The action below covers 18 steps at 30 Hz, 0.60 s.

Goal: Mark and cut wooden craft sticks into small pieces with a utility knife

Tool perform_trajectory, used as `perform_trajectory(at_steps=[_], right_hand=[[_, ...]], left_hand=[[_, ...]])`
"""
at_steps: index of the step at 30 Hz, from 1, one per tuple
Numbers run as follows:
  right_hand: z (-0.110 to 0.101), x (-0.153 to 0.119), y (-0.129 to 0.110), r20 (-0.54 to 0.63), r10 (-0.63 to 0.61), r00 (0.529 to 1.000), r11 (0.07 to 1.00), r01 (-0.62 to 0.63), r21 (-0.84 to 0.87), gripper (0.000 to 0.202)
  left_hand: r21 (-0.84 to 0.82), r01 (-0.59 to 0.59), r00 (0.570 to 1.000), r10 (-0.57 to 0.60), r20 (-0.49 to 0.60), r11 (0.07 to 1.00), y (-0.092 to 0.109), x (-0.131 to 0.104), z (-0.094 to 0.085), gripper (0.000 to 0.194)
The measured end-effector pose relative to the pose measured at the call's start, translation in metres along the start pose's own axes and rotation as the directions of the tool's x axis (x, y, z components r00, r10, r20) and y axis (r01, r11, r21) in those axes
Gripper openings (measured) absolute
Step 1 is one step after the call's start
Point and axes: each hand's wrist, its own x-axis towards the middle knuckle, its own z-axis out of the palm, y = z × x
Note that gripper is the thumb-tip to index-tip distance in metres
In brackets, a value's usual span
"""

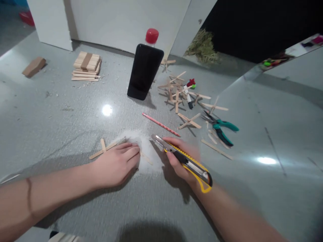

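My right hand is wrapped round a yellow and black utility knife, its metal tip pointing up and left above the table. To its left, my left hand presses down with curled fingers on a wooden craft stick. A short stick crosses that one beside the knuckles. The ends under my fingers are hidden. Another pale stick shows faintly just right of the left fingertips. Knife tip and left fingers are apart. Beyond the knife lies a red pencil.
A black phone leans on a red-capped bottle. Several crossed-stick pieces and a marker lie to the right, near teal-handled pliers. A banded craft-stick bundle and a brown block sit back left.
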Motion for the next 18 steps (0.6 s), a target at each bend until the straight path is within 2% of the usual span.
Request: perform_trajectory(at_steps=[7,12,18], right_hand=[[0.0040,0.0032,0.0010,0.003,-0.003,1.000,1.000,0.003,-0.031,0.015],[0.0059,0.0040,0.0017,0.003,0.065,0.998,0.998,-0.065,0.015,0.022],[0.0067,0.0054,-0.0026,0.040,0.139,0.989,0.987,-0.142,0.075,0.016]], left_hand=[[0.055,0.027,1.000,-0.027,0.007,0.998,-0.0008,0.0009,0.0006,0.034],[0.090,0.100,0.995,-0.101,0.005,0.991,0.0011,0.0007,-0.0009,0.034],[0.098,0.097,0.995,-0.096,-0.017,0.990,0.0003,-0.0002,0.0025,0.033]])
